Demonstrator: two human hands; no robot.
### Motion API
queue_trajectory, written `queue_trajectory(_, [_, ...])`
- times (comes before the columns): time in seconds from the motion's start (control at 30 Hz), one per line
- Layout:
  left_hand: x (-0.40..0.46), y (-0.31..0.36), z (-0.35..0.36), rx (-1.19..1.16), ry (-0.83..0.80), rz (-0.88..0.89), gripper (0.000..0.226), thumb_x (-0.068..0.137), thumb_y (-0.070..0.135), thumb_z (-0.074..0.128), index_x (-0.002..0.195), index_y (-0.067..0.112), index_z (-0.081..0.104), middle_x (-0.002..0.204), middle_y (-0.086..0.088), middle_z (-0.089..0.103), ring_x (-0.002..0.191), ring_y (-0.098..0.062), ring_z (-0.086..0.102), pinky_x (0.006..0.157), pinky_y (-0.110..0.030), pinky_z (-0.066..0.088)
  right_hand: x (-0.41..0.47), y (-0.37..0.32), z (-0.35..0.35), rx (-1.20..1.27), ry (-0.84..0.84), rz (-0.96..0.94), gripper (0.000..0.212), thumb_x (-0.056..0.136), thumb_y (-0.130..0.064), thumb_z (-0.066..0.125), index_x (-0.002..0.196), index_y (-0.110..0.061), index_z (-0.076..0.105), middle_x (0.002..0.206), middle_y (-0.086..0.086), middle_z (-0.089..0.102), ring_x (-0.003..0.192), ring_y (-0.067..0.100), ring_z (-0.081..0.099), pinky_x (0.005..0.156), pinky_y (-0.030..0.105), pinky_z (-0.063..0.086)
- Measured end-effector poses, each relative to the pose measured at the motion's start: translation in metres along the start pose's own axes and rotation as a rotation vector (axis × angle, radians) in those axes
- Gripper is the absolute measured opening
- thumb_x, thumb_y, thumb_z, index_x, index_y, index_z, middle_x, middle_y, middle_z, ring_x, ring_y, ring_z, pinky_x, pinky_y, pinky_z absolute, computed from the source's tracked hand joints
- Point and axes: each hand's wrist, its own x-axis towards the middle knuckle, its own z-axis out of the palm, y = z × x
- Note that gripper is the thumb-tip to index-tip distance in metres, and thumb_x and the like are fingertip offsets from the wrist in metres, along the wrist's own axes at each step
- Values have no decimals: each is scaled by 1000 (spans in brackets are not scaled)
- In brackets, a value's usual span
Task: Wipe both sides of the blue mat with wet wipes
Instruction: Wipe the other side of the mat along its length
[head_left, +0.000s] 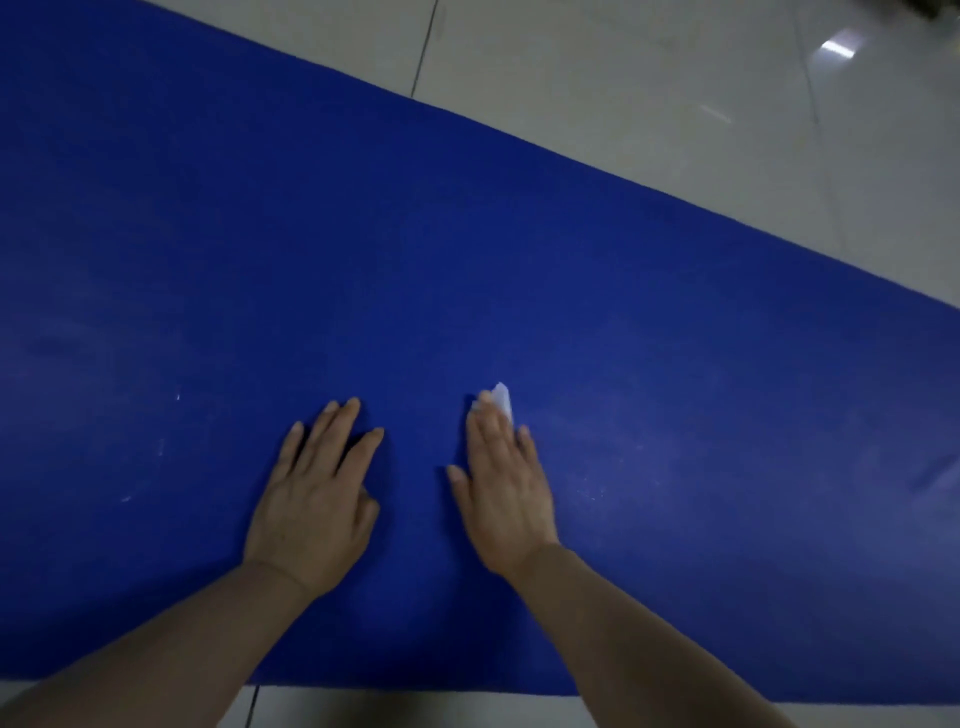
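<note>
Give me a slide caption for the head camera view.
Right hand presses a wet wipe onto the blue mat; left hand rests flat beside it.

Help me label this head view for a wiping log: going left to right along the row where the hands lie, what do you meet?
Bare blue mat → left hand, flat on the mat → right hand → white wet wipe peeking out past its fingertips.

Pale grey glossy tiled floor (649, 93), dark grout lines, a bright light reflection at upper right. Large deep-blue flat mat (363, 249) lies spread directly on the floor, running diagonally across the view; its far edge slants from upper left to right, near edge shows floor tile below it.
</note>
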Motion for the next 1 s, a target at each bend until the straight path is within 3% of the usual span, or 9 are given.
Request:
queue_trajectory(0.1, [1, -2, 3, 12, -31, -12, 58, 82, 25, 29, 133, 7, 53, 151, -16, 35, 140, -27, 28, 117, -41, 9, 11, 62, -2, -60, 137, 324, 61, 96, -37, 22, 145, -1, 32, 154, 13, 26, 145, 26, 16, 110, 47, 27])
queue_trajectory(0.2, [2, -3, 5, 18, -43, -4, 59, 82, 26, 30, 131, 6, 55, 150, -16, 36, 140, -29, 29, 116, -43, 10, 19, 104, -10, 102, 123, 741, 57, 102, -35, 24, 148, -2, 21, 158, 12, 15, 146, 26, 7, 116, 46, 16])
queue_trajectory(0.3, [3, -3, 4, 20, -50, -12, 60, 81, 27, 30, 129, 6, 58, 150, -16, 36, 139, -29, 30, 115, -44, 13, 34, 66, -10, 84, 225, 466, 65, 95, -38, 23, 141, 7, 32, 149, 24, 30, 140, 39, 23, 111, 48, 29])
queue_trajectory(0.37, [4, -2, 3, 13, -68, -23, 60, 80, 28, 31, 128, 6, 59, 150, -16, 37, 140, -29, 30, 114, -45, 14, 40, 37, -3, 19, 138, 74, 64, 95, -40, 22, 144, 0, 30, 153, 14, 26, 143, 29, 18, 115, 40, 24])
queue_trajectory(0.43, [4, -1, 2, 5, -60, -24, 60, 79, 28, 31, 128, 7, 59, 150, -16, 37, 140, -29, 30, 115, -45, 13, 50, 44, -7, -48, 81, -69, 60, 95, -41, 21, 146, -9, 30, 155, 7, 23, 145, 19, 14, 114, 39, 24])
queue_trajectory(0.63, [5, -3, 6, 30, -15, 10, 60, 77, 27, 33, 128, 7, 57, 150, -15, 37, 143, -24, 24, 117, -43, 11, 87, 117, -25, 115, 141, 668, 56, 102, -35, 22, 149, -4, 18, 158, 9, 14, 146, 25, 2, 116, 47, 15])
queue_trajectory(0.73, [6, -4, 8, 3, 11, 19, 60, 75, 28, 34, 131, 11, 48, 151, -14, 35, 149, -17, 6, 116, -44, 13, 105, 65, -24, 47, 154, 260, 66, 95, -43, 17, 146, -2, 25, 155, 12, 22, 146, 29, 6, 112, 48, 23])
queue_trajectory(0.8, [7, -5, 8, -17, 25, 16, 59, 74, 28, 34, 131, 14, 43, 152, -13, 35, 149, -15, 4, 116, -44, 14, 109, 50, -20, 1, 31, -11, 72, 91, -49, 6, 150, -11, 17, 159, 3, 9, 146, 18, -4, 116, 43, 11])
queue_trajectory(1.0, [8, -6, 6, -43, 33, 26, 58, 75, 26, 34, 131, 14, 45, 151, -13, 36, 148, -14, 6, 118, -41, 11, 131, 115, -41, 39, -55, 433, 64, 99, -46, 16, 152, -12, 0, 160, 0, -7, 145, 16, -12, 118, 48, 2])
